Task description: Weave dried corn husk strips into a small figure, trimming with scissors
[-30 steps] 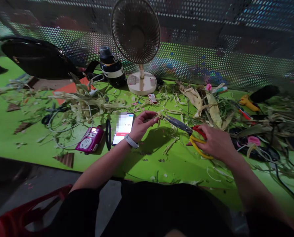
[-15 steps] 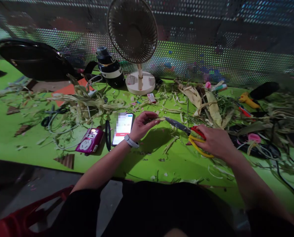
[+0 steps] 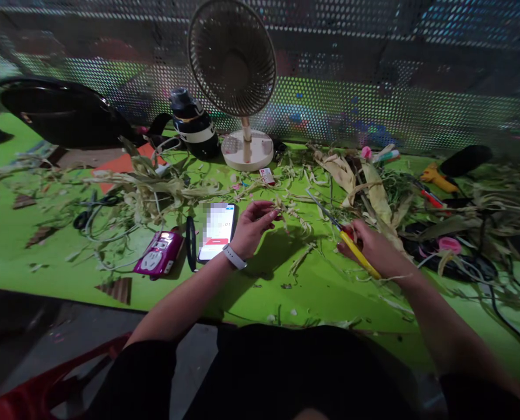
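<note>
- Trimming step: left hand (image 3: 252, 226) pinches a dried husk strip (image 3: 286, 209) over the counter (image 3: 321, 286).
- Right hand (image 3: 373, 249) grips yellow-handled scissors (image 3: 345, 238); next, blades must meet the strip squarely.

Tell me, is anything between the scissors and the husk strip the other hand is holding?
Nothing visible. The scissors in the right hand point across bare green table toward the husk strip pinched by the left hand.

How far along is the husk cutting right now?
Done: cut scraps litter the green table. In hand: the left hand pinches a thin husk strip, and the right hand grips the yellow-handled scissors. Left: a pile of whole husks lies uncut behind the scissors.
</note>
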### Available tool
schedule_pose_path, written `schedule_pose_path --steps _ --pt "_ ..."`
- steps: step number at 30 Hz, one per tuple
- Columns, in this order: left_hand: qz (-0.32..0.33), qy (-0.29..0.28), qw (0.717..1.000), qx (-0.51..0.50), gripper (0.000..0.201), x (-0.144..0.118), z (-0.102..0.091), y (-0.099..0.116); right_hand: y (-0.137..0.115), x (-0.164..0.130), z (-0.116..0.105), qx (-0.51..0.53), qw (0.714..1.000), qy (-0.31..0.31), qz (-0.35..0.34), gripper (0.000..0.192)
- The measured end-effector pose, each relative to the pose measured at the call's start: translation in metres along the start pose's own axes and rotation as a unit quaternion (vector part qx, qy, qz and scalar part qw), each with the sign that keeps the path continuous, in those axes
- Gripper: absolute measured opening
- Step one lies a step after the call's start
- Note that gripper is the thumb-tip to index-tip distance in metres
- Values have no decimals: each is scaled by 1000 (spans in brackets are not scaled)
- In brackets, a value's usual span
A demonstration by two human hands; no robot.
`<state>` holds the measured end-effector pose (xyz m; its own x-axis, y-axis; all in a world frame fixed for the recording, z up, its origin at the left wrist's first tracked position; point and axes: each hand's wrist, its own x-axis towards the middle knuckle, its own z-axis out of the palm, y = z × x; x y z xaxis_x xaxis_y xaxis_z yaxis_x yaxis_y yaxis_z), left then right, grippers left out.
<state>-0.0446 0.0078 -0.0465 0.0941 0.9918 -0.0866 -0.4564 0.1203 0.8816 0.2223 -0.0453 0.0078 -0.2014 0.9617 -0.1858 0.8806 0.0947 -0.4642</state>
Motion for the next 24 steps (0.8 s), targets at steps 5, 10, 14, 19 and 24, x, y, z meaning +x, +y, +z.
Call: schedule_pose_path --steps 5,10,14,19,24 --pt "-66 21 996 -63 41 -7 9 2 -4 -4 2 38 992 -98 -76 36" --pt "-71 -1 997 -40 42 -11 12 -1 -8 -5 8 39 990 -95 -94 34" --pt "-64 -25 998 -11 39 -14 13 -5 -11 -6 9 35 991 -82 -100 35" --pt "-66 -39 997 -17 39 -18 16 -9 -16 -8 8 18 992 -96 -80 34" --pt "-74 -44 996 -25 36 -19 16 -10 -19 -8 8 -6 993 -99 -72 33"
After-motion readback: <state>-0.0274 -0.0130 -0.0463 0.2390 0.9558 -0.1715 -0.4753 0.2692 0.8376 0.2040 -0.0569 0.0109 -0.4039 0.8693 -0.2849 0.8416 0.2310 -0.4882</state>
